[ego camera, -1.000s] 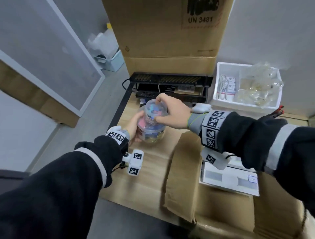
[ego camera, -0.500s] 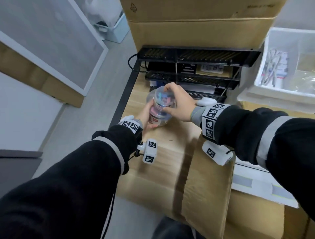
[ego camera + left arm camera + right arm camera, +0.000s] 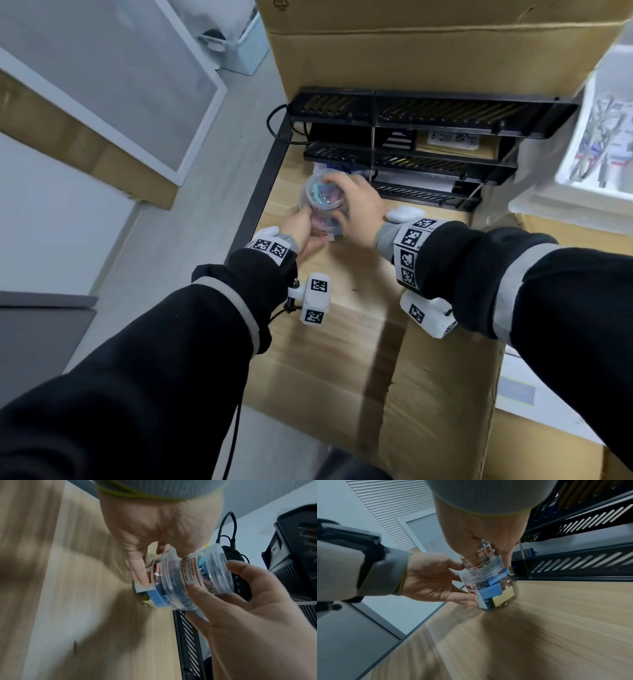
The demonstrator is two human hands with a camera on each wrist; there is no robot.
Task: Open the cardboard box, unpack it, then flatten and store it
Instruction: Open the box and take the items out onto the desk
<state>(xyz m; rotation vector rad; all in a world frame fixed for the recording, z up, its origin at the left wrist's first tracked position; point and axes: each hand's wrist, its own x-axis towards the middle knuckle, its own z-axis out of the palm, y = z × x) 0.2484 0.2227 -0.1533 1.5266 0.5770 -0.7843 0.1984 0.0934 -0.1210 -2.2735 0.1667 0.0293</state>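
Observation:
Two clear plastic jars of coloured binder clips stand stacked on the wooden desk (image 3: pixel 342 281), close to the black tray rack. My right hand (image 3: pixel 337 202) grips the upper jar (image 3: pixel 320 197) from above, fingers curled round its lid. My left hand (image 3: pixel 305 228) cups the stack from the left, thumb by the upper jar's label (image 3: pixel 469 562) and fingers against the lower jar (image 3: pixel 489 592). The lower jar's base touches the desk. The open cardboard box (image 3: pixel 442 394) lies at the near right, one flap folded out over the desk.
A black stacked tray rack (image 3: pixel 428 150) stands just behind the jars, with a large cardboard box (image 3: pixel 411 51) behind it. A white bin (image 3: pixel 561 198) sits at the right, a small white case (image 3: pixel 404 214) by my right wrist. The desk's dark edge (image 3: pixel 260 192) runs just left of the jars.
Both hands have carried the stacked jars a little farther back toward the rack. The grips look the same. My head has leaned forward and down.

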